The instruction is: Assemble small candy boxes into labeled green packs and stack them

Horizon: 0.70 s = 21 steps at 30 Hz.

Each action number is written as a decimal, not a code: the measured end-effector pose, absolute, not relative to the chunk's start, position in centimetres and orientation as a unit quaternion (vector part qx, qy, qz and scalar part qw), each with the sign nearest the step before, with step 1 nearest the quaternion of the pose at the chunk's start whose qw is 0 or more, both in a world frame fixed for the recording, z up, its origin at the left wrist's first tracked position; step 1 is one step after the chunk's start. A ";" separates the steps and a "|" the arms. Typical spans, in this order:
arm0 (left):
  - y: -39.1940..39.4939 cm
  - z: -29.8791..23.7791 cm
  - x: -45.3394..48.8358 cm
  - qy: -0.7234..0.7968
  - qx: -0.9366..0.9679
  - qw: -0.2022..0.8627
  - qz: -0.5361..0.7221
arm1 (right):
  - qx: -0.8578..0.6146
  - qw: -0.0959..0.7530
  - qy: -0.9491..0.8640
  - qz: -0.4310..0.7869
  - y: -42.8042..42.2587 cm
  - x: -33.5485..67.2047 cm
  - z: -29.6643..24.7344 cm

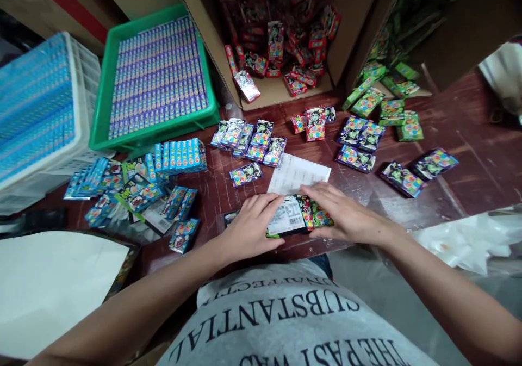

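Close to my body, a row of small printed candy-style boxes (321,217) lies on the dark red table, partly covered by a white label card (287,218) with a barcode. My left hand (253,223) grips the left part of this row, its thumb along the card's near edge. At the other end, my right hand (340,213) curls over the green and red boxes, fingers on the far side and thumb on the near side. My palms hide both ends of the row. A printed white sheet (299,171) lies flat just beyond.
Purple boxes (265,135) and a red box (315,124) lie scattered beyond my hands; blue boxes (183,155) sit left. Farther back stand a green tray (212,105), a white crate (84,78) and a cardboard carton (281,98) of red boxes. Green boxes (391,110) spill out at right.
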<state>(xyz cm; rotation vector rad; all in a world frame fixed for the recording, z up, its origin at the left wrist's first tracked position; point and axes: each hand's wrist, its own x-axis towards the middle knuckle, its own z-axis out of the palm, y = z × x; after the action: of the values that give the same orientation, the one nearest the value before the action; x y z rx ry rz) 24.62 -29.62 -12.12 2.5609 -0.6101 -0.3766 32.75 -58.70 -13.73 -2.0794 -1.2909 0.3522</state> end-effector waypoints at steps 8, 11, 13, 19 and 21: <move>-30.2 -12.6 25.1 -0.232 0.934 0.235 -0.135 | -0.845 0.275 -0.444 0.119 -61.7 32.4 -13.2; -30.9 -12.3 25.1 -0.255 0.919 0.266 -0.137 | -0.820 0.316 -0.464 0.113 -60.8 33.1 -13.0; -31.3 -11.9 25.2 -0.252 0.916 0.283 -0.134 | -0.815 0.341 -0.458 0.100 -60.3 33.5 -12.7; -31.5 -10.6 25.4 -0.157 0.942 0.286 -0.078 | -0.863 0.414 -0.247 0.149 -60.1 33.2 -11.2; -31.8 -10.5 25.3 -0.143 0.947 0.283 -0.058 | -0.858 0.452 -0.192 0.149 -59.3 32.8 -11.1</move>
<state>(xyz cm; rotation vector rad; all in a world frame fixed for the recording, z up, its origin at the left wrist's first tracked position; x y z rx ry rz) 25.31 -31.80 -10.50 2.5352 -0.3824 -0.1559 32.83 -59.27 -11.11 -2.1204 -0.4736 0.3672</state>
